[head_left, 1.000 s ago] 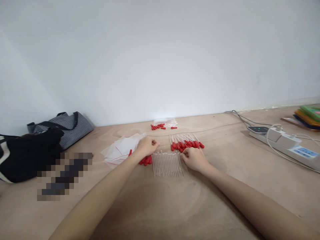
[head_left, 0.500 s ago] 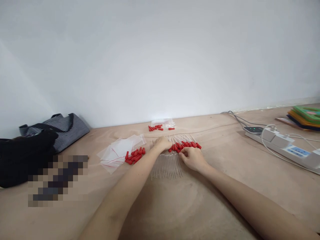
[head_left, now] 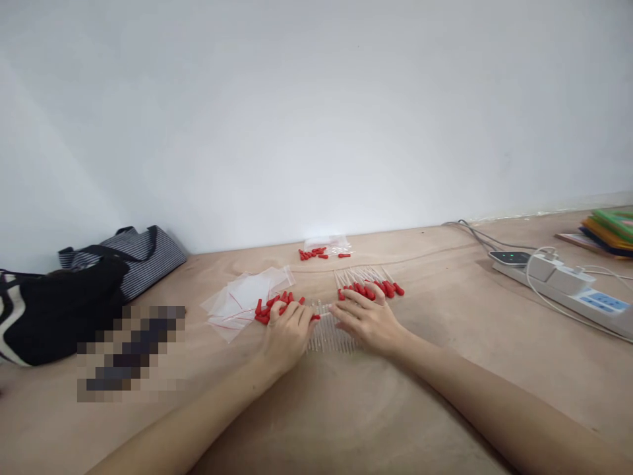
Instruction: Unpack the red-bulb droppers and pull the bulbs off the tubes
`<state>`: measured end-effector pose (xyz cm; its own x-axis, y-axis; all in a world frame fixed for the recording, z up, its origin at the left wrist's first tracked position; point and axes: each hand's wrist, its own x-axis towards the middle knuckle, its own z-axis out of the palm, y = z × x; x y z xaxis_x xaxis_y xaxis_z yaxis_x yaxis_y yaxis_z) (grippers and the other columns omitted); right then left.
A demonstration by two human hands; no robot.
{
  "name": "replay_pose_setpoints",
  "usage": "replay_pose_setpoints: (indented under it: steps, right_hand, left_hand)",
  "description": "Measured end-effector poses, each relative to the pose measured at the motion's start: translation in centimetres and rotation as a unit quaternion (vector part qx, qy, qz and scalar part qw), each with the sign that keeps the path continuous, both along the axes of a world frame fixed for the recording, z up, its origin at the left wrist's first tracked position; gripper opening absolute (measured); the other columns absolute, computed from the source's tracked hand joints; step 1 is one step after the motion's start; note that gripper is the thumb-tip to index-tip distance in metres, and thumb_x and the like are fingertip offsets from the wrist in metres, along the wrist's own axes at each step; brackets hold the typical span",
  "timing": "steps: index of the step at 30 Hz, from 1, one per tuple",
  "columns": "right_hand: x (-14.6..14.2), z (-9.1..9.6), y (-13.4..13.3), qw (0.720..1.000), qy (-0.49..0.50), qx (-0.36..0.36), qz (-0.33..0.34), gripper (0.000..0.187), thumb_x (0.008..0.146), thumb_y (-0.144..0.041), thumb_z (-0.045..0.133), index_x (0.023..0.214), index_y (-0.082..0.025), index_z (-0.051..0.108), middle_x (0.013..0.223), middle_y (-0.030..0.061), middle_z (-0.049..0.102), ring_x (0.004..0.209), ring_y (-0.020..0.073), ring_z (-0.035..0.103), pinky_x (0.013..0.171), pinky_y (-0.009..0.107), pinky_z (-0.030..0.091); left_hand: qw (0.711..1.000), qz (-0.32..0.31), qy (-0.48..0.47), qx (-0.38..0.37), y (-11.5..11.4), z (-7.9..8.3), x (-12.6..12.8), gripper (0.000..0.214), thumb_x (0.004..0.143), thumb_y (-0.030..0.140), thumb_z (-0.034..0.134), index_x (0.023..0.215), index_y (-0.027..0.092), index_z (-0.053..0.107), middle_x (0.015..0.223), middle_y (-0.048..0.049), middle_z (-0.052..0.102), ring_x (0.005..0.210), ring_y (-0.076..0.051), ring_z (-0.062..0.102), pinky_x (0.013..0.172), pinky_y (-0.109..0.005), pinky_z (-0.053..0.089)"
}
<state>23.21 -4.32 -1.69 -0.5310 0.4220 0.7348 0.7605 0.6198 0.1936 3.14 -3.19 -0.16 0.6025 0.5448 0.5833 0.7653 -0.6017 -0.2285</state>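
A row of clear glass tubes (head_left: pixel 330 333) lies on the wooden table (head_left: pixel 346 409) between my hands. My left hand (head_left: pixel 287 332) rests at its left end, fingers curled, pinching a red rubber cap beside a loose pile of red caps (head_left: pixel 273 307). My right hand (head_left: pixel 366 319) lies over the tubes' right side with fingers stretched out flat. Just beyond it lies a row of tubes fitted with red caps (head_left: pixel 372 284).
Clear zip bags (head_left: pixel 242 295) lie left of the caps. A small bag with more red caps (head_left: pixel 324 249) sits near the wall. A striped bag (head_left: pixel 131 254) and black bag (head_left: pixel 54 310) are at left. A power strip with cables (head_left: pixel 568 284) and coloured books (head_left: pixel 609 227) are at right.
My left hand came back from the capped tubes to the left end of the bare tubes, now pinching a red cap. My right hand opened and spread flat over the tubes.
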Motion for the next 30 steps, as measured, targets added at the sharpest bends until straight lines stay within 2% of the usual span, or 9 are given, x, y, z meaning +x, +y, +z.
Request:
replay_pose_setpoints:
  steps: [3,6,9,12,18,25,30]
  right_hand:
    - [-0.8,-0.6,-0.1,1.000,-0.019,0.003,0.014,0.018,0.087,-0.029,0.045,0.101,-0.026,0.057,0.085,-0.0013,0.067,0.098,0.0152,0.051,0.092,0.037,0.015]
    - [-1.2,-1.0,-0.1,0.999,-0.017,0.025,0.014,0.018,0.087,-0.020,0.045,0.098,-0.024,0.058,0.071,-0.0033,0.066,0.087,0.0132,0.055,0.092,0.038,0.014]
    - [-1.3,-1.2,-0.1,1.000,-0.013,0.029,0.000,0.022,0.086,-0.015,0.042,0.097,-0.024,0.059,0.067,-0.0038,0.064,0.084,0.0122,0.055,0.092,0.037,0.012]
    - [-1.1,-1.1,-0.2,1.000,-0.015,0.016,-0.009,0.023,0.085,-0.013,0.040,0.091,-0.024,0.060,0.064,-0.0039,0.063,0.087,0.0114,0.054,0.092,0.034,0.010]
    - [-0.9,-0.4,-0.4,0.999,-0.026,0.018,0.007,0.021,0.088,-0.020,0.040,0.080,-0.023,0.059,0.061,-0.0039,0.063,0.093,0.0110,0.051,0.093,0.033,0.007]
    - [-1.0,0.2,-0.6,0.996,0.005,-0.090,0.009,0.024,0.088,-0.023,0.042,0.071,-0.022,0.059,0.063,-0.0033,0.064,0.093,0.0132,0.050,0.087,0.034,0.013]
    - [-0.4,1.0,-0.7,0.986,0.006,-0.164,0.035,0.022,0.085,-0.026,0.043,0.072,-0.023,0.060,0.062,-0.0012,0.061,0.081,0.0134,0.049,0.086,0.037,0.015]
  left_hand:
    - [0.996,-0.043,-0.016,0.072,-0.6,-1.2,-0.3,0.021,0.087,0.023,0.042,0.073,0.017,0.056,0.069,-0.0019,0.064,0.073,-0.015,0.055,0.081,-0.035,0.026]
    - [0.994,-0.058,-0.055,0.080,-0.7,-1.4,0.1,0.020,0.087,0.024,0.042,0.076,0.018,0.058,0.072,-0.0017,0.066,0.077,-0.015,0.057,0.082,-0.036,0.026]
    - [0.992,-0.058,-0.085,0.069,-0.6,-1.2,0.4,0.018,0.086,0.027,0.044,0.081,0.021,0.060,0.076,-0.0009,0.067,0.080,-0.016,0.058,0.086,-0.039,0.024]
    - [0.992,-0.066,-0.083,0.074,-0.4,-0.8,0.3,0.014,0.084,0.026,0.048,0.079,0.025,0.061,0.079,0.0020,0.068,0.086,-0.017,0.058,0.094,-0.044,0.018]
    - [0.985,-0.097,-0.026,0.144,-0.7,0.2,-0.1,0.018,0.084,0.017,0.047,0.078,0.027,0.061,0.104,0.0049,0.065,0.102,-0.019,0.054,0.102,-0.051,0.000]
    - [0.973,-0.124,-0.002,0.194,-1.1,1.0,-0.1,0.017,0.082,0.015,0.050,0.080,0.028,0.060,0.102,0.0055,0.065,0.100,-0.020,0.057,0.103,-0.052,-0.002]
    - [0.983,-0.112,-0.014,0.144,-1.3,0.8,-0.7,0.019,0.083,0.018,0.047,0.084,0.032,0.061,0.099,0.0058,0.066,0.097,-0.019,0.058,0.102,-0.053,0.006]
